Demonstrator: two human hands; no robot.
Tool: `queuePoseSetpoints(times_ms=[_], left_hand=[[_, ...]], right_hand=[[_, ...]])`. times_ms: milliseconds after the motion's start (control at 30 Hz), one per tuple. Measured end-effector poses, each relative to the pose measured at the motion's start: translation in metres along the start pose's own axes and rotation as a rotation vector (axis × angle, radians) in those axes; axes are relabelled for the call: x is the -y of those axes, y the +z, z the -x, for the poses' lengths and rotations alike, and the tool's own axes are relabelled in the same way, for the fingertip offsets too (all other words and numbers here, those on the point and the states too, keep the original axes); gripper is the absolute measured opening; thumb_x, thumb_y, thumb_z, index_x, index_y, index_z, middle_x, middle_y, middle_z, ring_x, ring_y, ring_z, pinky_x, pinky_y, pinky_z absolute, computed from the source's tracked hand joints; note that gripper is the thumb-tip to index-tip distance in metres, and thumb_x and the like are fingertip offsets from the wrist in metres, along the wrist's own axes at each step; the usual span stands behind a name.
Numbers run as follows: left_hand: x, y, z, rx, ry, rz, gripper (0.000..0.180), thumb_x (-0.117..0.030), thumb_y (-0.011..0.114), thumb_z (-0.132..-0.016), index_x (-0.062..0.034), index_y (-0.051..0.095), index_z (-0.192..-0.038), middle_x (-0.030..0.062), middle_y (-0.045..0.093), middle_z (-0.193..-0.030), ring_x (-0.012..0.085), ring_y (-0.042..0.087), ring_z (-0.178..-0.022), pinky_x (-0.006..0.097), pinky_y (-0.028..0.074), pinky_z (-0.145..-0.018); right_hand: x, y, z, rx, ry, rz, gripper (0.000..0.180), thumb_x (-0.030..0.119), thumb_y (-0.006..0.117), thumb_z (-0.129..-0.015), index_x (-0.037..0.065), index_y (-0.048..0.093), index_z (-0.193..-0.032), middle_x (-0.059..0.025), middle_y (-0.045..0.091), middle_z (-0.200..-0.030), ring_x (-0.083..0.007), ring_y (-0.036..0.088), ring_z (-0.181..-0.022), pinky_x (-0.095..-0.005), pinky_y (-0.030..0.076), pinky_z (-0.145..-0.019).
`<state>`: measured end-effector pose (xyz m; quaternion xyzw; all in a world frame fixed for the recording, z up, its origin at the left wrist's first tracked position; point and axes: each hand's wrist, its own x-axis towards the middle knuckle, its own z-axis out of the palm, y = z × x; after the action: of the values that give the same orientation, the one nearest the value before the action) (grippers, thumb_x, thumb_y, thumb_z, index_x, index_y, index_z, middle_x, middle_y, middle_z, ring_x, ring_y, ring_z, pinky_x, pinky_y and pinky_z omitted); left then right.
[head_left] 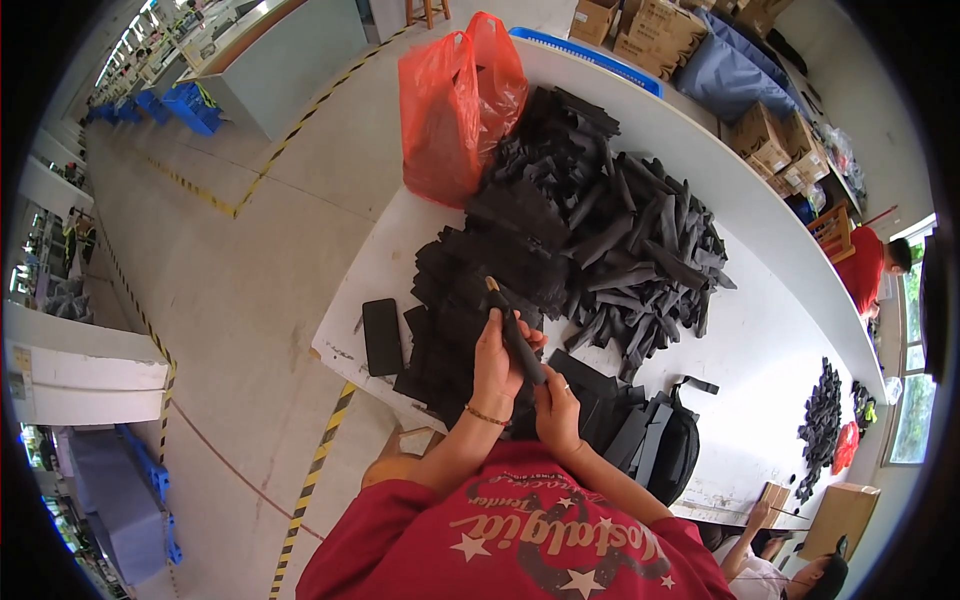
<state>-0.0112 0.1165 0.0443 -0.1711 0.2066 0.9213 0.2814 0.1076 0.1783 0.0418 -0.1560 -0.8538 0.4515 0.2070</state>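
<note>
My left hand [497,362] is closed round the middle of a dark rod [522,345] with a tan tip, which looks wrapped in black material. Its tip points away from me over the table. Lower down, my right hand [557,405] grips the near end of the same rod, fingers wrapped round it. Just beyond my hands lie flat black pieces [450,270] in overlapping layers. Farther right, a heap of rolled black strips [650,245] covers part of the white table [745,330].
A black phone [382,337] lies at the table's left edge. An orange-red plastic bag [455,120] stands at the far left corner. On my right are a black backpack-like bag [680,450] and another black pile [822,420]. Two people sit or stand farther right.
</note>
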Motion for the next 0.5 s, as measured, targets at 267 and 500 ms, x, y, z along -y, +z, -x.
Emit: queuePoseSetpoints(times_ms=[267, 500], left_hand=[[-0.008, 0.029, 0.007, -0.047, 0.099, -0.168, 0.029, -0.035, 0.059, -0.093, -0.0074, 0.055, -0.089, 0.0034, 0.057, -0.068, 0.0177, 0.058, -0.055, 0.033, 0.051, -0.054], [-0.037, 0.026, -0.021, -0.16, 0.267, -0.375, 0.032, -0.034, 0.063, -0.091, -0.0096, 0.05, -0.076, 0.0008, 0.049, -0.056, 0.0097, 0.042, -0.037, 0.022, 0.025, -0.032]], right_hand=[[-0.01, -0.01, 0.015, 0.059, 0.038, -0.044, 0.024, 0.0, 0.053, -0.09, -0.002, 0.056, -0.114, -0.0147, 0.058, -0.082, -0.0256, 0.057, -0.068, -0.0319, 0.046, -0.063], [-0.008, -0.035, 0.036, 0.239, 0.121, -0.022, 0.022, 0.003, 0.058, -0.089, -0.001, 0.059, -0.111, -0.0171, 0.057, -0.07, -0.0299, 0.058, -0.06, -0.0348, 0.047, -0.056]])
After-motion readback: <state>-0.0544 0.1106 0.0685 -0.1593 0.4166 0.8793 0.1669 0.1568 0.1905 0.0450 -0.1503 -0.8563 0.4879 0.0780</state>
